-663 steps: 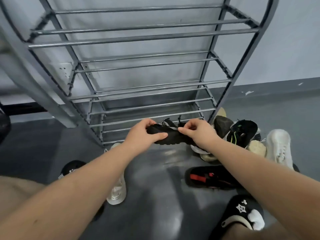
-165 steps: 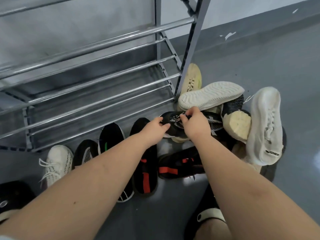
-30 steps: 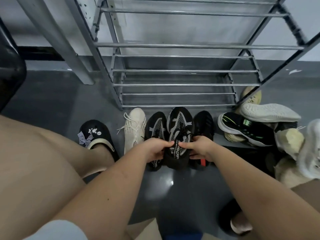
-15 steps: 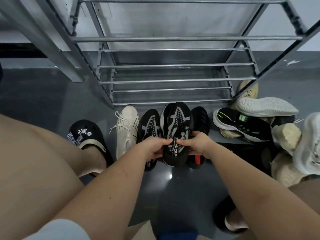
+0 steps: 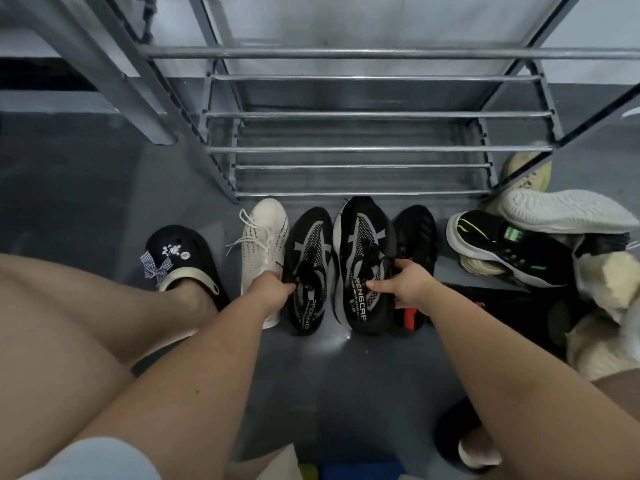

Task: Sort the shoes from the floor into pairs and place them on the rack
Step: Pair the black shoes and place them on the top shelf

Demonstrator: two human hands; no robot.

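The right hand (image 5: 407,284) grips a black-and-grey mesh sneaker (image 5: 363,265) at its collar, thumb laid across the tongue and fingers curled round the outer side; the shoe sits toe-first toward the rack and appears slightly raised at the heel, though contact with the floor (image 5: 346,393) cannot be confirmed. Just to the left of that grip, the left hand (image 5: 273,289) pinches the lace area of the matching black-and-grey sneaker (image 5: 308,271), which lies flat on the floor, parallel to the first and close beside it. Outward to the left of the left hand lies a white lace-up sneaker (image 5: 263,244), touching the hand's outer edge. Further left, a black clog (image 5: 180,254) with charms is worn on the person's foot. To the right of the right hand lies a black shoe with a red patch (image 5: 415,244), partly hidden by that hand. Beyond it, well to the right, a heap of shoes includes a black sneaker with green marks (image 5: 509,247) and an upturned pale sole (image 5: 561,211). Ahead of both hands stands the metal rack (image 5: 363,148), its visible bars bare.
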